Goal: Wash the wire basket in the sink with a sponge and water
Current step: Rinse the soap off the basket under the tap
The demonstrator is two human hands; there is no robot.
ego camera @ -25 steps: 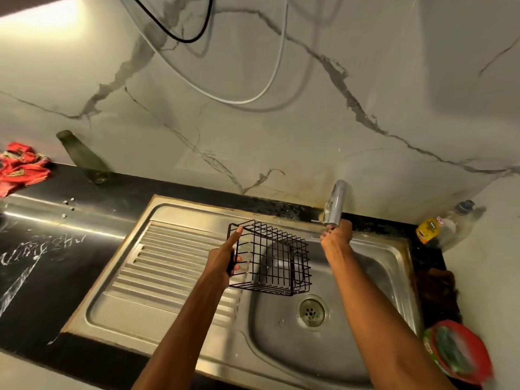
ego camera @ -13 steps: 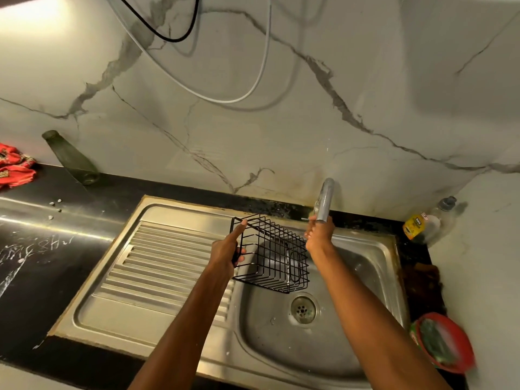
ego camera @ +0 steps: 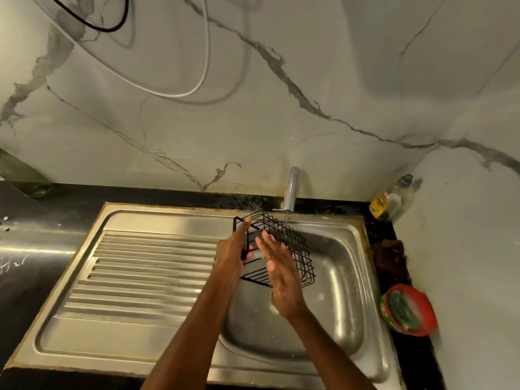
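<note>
A black wire basket [ego camera: 292, 249] hangs tilted over the steel sink [ego camera: 343, 277], just under the tap [ego camera: 290, 190]. A thin stream of water falls from the spout onto the basket's far edge. My left hand [ego camera: 232, 253] grips the basket's left rim, index finger stretched along the top wire. My right hand [ego camera: 278, 273] lies flat and wet against the basket's near side, fingers straight. A green sponge [ego camera: 402, 309] sits in a red bowl [ego camera: 425, 311] on the counter at the right.
The ribbed steel drainboard [ego camera: 135, 274] fills the left half of the sink unit. A dish-soap bottle [ego camera: 389, 199] stands in the back right corner. A green glass bottle [ego camera: 19, 175] lies at the far left against the marble wall. A brown rag [ego camera: 389, 256] lies by the sink's right rim.
My right hand has left the tap and come down flat onto the basket. Water now runs from the spout. The left hand has moved the basket to the right, under the stream.
</note>
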